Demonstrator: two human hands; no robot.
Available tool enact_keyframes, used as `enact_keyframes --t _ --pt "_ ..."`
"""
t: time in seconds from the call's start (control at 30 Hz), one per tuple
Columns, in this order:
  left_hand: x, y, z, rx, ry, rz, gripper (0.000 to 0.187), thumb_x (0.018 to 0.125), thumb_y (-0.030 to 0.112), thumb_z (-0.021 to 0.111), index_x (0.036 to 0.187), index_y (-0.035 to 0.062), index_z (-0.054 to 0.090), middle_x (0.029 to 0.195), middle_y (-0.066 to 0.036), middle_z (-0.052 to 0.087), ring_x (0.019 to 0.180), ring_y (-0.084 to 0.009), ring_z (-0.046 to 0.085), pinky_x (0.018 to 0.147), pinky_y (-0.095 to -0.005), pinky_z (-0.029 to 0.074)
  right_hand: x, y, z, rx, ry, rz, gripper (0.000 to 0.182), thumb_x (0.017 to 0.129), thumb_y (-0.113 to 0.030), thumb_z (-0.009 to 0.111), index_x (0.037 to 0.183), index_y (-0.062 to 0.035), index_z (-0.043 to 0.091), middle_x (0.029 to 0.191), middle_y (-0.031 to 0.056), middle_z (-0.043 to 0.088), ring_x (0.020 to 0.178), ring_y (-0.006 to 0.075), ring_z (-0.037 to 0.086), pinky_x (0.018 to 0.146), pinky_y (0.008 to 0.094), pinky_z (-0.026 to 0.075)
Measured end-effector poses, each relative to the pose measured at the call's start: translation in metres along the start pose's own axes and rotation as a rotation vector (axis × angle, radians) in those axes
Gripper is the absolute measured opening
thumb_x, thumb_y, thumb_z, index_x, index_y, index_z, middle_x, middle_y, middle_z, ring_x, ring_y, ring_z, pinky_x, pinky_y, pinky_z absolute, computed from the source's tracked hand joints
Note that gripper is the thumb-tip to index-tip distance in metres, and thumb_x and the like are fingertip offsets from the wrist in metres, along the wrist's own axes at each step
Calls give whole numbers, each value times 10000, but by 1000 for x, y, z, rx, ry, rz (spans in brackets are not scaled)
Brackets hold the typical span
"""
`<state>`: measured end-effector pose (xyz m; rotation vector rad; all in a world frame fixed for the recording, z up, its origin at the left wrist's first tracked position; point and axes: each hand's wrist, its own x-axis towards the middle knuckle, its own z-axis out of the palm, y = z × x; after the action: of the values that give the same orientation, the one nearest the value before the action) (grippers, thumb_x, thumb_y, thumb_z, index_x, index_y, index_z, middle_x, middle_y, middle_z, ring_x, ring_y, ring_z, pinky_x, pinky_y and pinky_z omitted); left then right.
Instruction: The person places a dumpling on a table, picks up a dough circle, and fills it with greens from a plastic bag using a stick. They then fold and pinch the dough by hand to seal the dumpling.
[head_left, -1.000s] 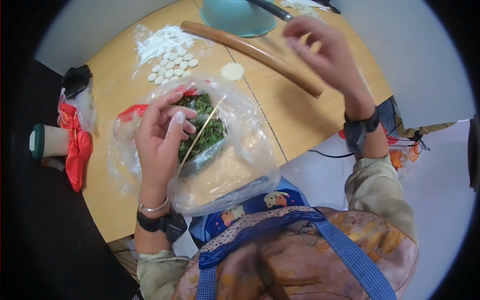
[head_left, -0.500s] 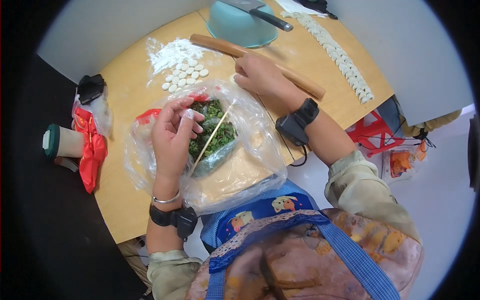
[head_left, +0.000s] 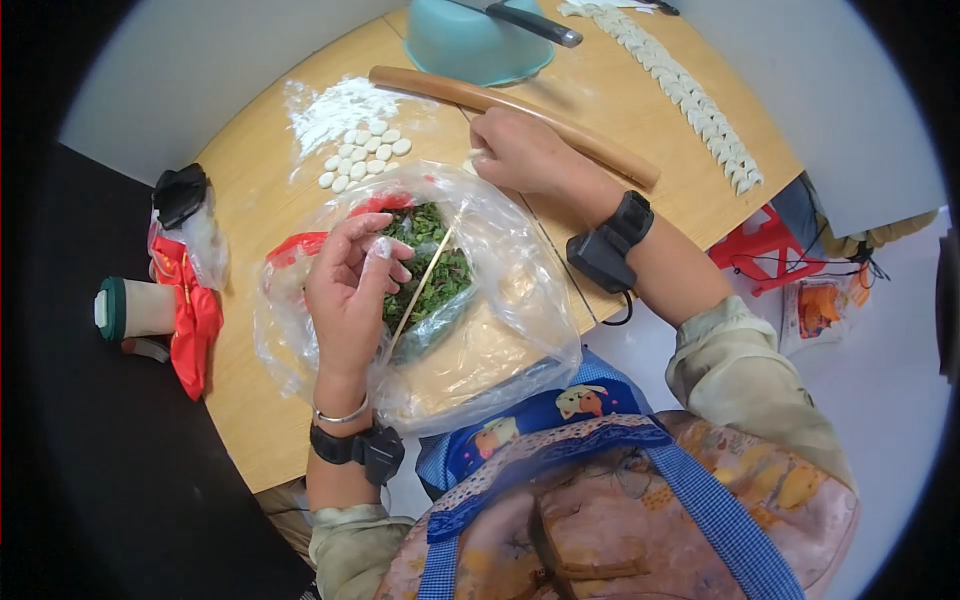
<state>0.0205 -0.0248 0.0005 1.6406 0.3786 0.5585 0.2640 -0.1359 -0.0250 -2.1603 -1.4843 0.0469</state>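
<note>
My left hand (head_left: 355, 270) hovers over the near left side of a clear plastic bag, fingers curved and apart, nothing visible in them. Chopped greens (head_left: 432, 275) fill the bag (head_left: 520, 290), and a thin pale stick (head_left: 425, 285) lies across them. Beyond the bag, my right hand (head_left: 520, 150) is low over the table with its fingers curled together. A pale bit of dough (head_left: 472, 160) shows at its fingertips, mostly hidden. Just behind that hand lies a long wooden rolling pin (head_left: 450, 90). Small round dough pieces (head_left: 367, 155) sit to its left.
White flour (head_left: 335, 112) is spread at the back left. A teal bowl (head_left: 470, 45) stands upside down, a black-handled knife (head_left: 535, 22) on it. A row of shaped dumplings (head_left: 685, 95) lines the right edge. A cup (head_left: 140, 308) and red bag (head_left: 190, 320) are at left.
The whole view has shifted slightly. My right hand has turned a little and its fingers have curled in closer over the dough. My left hand keeps about the same place over the bag.
</note>
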Motion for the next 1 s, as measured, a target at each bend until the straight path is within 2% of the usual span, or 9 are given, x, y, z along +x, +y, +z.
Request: enact_keyframes --t 0.1,0.2,0.27,0.4,0.47,0.73,0.77,0.83,1.0 --pt "0 -1 0 -8 -10 -1 220 975 109 529 1158 -2 582 891 -69 665 710 -91 585 621 -203 448 0 2 -5 49 -49 -14 183 746 -151 632 817 3 562 833 159 598 871 346 579 748 443 461" --pt "-1 1 0 -12 -9 -2 223 977 113 527 1160 -1 582 892 -70 666 713 -91 585 623 -204 450 -1 -4 -15 339 36 18 157 830 -144 636 858 -6 568 802 115 614 803 261 625 681 377 492" --pt "-1 5 -1 -52 -22 -34 229 963 92 534 1168 -2 573 901 -69 663 721 -86 585 624 -198 448 1 -13 -22 1042 43 48 131 915 -145 623 912 -24 573 808 61 632 739 148 631 629 283 510" --pt "-1 3 -2 -202 -145 -55 270 946 86 553 1198 -8 548 944 -74 658 769 -88 593 650 -201 457 -15 -52 -31 1385 -216 -24 170 924 -194 659 964 -49 581 894 17 641 797 64 614 722 216 501" --pt "-1 3 -5 -291 -290 -73 281 933 95 582 1193 -3 540 967 -68 653 816 -93 600 686 -213 475 -21 -63 -22 1359 -280 -52 164 923 -185 661 972 -49 583 894 12 641 800 58 611 723 213 498" --pt "-2 -1 -6 -192 -310 -101 153 920 80 611 1053 8 589 898 -29 643 769 -64 583 695 -214 479 -27 -72 -10 1287 -334 -29 160 896 -128 683 982 -42 581 893 -22 590 820 45 575 734 208 477" --pt "-2 0 -5 -181 -286 -105 133 921 78 607 1033 7 596 888 -26 643 756 -62 579 693 -213 477 -27 -72 -9 1288 -331 -26 160 896 -128 683 982 -42 581 893 -22 590 820 45 575 734 208 477" --pt "-3 4 -3 -170 -261 -109 114 923 77 604 1013 6 602 878 -23 642 743 -60 576 692 -211 475 -28 -75 -6 891 20 -159 175 880 -115 681 982 -36 563 898 -7 563 806 60 552 720 218 470" --pt "-5 1 5 -143 -110 27 101 885 49 634 979 19 613 844 -2 625 730 -51 566 661 -196 457 -33 -80 -13 820 -118 -272 223 853 -129 692 985 -36 538 917 14 533 786 81 530 705 233 462"
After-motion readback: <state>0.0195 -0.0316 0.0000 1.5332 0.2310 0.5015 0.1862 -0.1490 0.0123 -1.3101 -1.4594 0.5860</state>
